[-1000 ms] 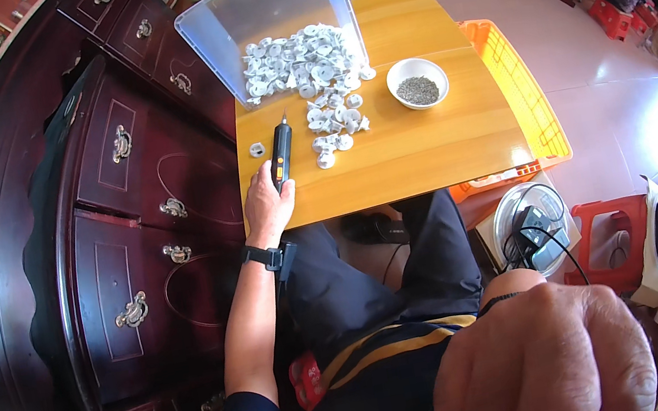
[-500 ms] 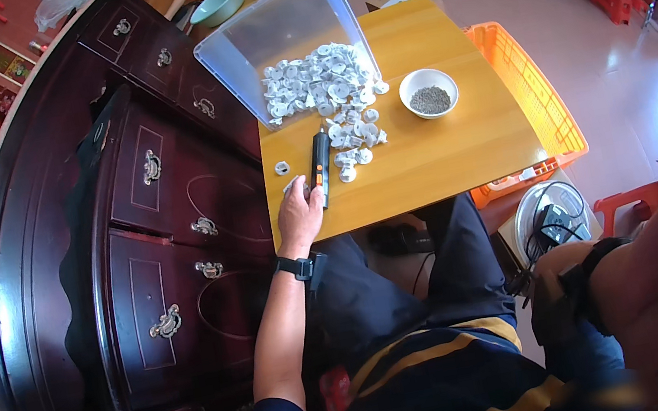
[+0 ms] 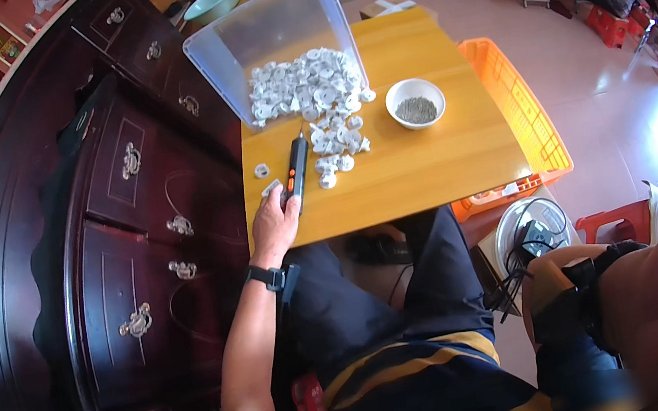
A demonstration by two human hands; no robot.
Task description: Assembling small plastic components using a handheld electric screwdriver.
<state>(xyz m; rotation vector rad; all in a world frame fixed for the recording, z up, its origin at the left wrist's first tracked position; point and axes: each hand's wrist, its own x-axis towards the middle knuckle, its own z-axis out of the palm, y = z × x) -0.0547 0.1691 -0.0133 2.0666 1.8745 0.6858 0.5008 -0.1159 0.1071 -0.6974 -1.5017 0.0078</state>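
Left hand point(image 3: 275, 222) rests on the near-left part of the wooden table point(image 3: 428, 170), fingers curled around the lower end of a black pen-shaped tool point(image 3: 297, 171) with an orange button; the tool lies along the tabletop, tip pointing away toward the pile of small white parts point(image 3: 309, 90). Black watch point(image 3: 265, 277) on that wrist. Two loose white parts point(image 3: 262, 170) sit just left of the tool, near the fingers; more scatter right of the tip. The pile spills out of a clear plastic bin point(image 3: 262, 28) tipped on its side at the table's far-left corner, mouth facing the person. Small white bowl point(image 3: 414, 100) with dark grey contents stands right of the pile, well apart from the hand. Right hand point(image 3: 560, 292) is off the table, low at the right by the knee, wrapped in a dark strap; can't tell if it grips anything. Dark wooden cabinet point(image 3: 130, 223) with brass handles runs tight along the left table edge. Orange crate point(image 3: 520, 114) sits against the right edge, a fan point(image 3: 527, 232) on the floor below it.
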